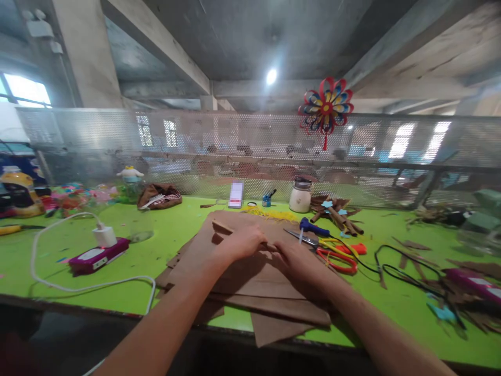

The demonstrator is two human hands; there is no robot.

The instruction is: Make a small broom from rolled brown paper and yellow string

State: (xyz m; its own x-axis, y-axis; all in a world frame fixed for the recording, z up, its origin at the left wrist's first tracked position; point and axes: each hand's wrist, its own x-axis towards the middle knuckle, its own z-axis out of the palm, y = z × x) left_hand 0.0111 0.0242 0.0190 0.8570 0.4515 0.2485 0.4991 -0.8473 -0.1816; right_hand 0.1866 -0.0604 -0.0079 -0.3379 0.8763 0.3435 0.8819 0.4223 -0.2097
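Head view: a green table (188,219) carries a pile of brown paper (246,280). Over the middle of the pile, the left hand (249,240) and right hand (290,254) sit close together, both pinched narrowly on a thin brown strip (270,247). Even pressure from both sides, with the edges kept parallel, would likely stop it skewing. The left hand hides much of it; whether the brown piece (222,227) jutting out beyond that hand belongs to it cannot be told.
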